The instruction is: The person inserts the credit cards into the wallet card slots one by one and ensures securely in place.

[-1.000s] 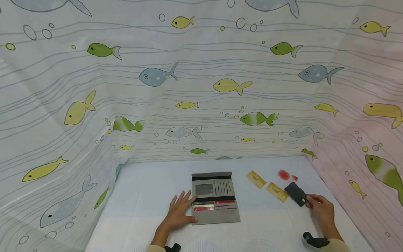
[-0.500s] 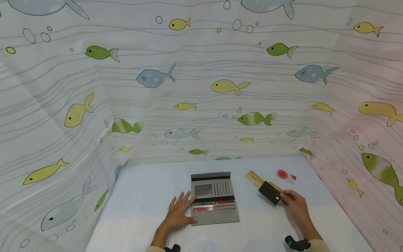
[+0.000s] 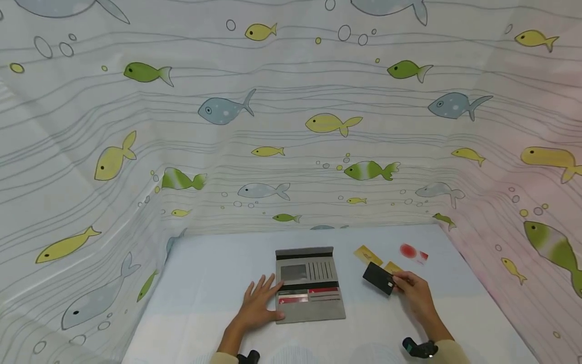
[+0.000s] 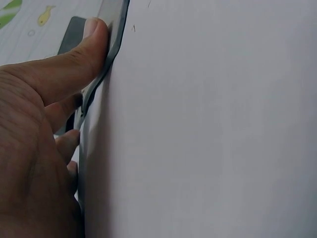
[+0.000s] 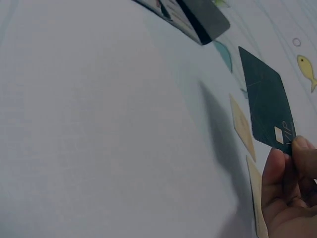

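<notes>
An unfolded grey wallet lies on the table, with red-and-white cards in its lower slots. My left hand rests at its left edge, fingers spread and thumb on the lower corner. In the left wrist view the thumb lies over the wallet's edge. My right hand pinches a black card by its chip-end corner. The right wrist view shows the black card raised, its shadow on the table and "VIP" lettering beside the chip.
Two gold cards lie behind the black card, one partly hidden by it. Farther right is a red-and-white card. A fish-print sheet encloses the table at the back and sides.
My right hand has carried the black card leftward from beside the gold cards toward the wallet, now overlapping one gold card in view. The left hand stays on the wallet.
</notes>
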`<state>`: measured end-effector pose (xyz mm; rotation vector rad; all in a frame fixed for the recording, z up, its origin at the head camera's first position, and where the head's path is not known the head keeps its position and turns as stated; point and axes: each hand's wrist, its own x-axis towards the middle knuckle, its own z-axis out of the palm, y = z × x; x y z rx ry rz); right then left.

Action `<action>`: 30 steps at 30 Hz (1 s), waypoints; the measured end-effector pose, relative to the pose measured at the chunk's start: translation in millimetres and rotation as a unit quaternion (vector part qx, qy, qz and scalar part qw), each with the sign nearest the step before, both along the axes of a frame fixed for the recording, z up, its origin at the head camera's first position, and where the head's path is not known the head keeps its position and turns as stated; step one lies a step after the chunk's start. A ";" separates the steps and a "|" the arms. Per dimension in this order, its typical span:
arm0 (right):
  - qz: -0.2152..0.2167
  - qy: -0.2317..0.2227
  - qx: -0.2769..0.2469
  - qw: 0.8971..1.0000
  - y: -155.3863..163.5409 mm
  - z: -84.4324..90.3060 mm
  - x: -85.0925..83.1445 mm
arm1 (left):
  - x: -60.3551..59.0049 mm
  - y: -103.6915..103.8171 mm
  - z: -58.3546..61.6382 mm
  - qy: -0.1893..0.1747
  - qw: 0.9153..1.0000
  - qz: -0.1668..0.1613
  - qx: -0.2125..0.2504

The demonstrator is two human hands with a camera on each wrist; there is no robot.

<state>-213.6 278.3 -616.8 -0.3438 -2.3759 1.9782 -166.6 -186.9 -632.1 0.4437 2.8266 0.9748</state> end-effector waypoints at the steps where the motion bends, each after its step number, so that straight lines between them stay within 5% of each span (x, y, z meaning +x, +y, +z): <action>1: 0.001 0.000 0.000 1.000 -1.4 0.4 -0.9 | 0.0 -0.1 0.7 0.001 1.000 0.000 0.000; 30: 0.033 -0.009 0.003 0.999 -25.3 4.8 -8.6 | 0.0 -0.2 2.5 -0.002 1.000 0.003 0.000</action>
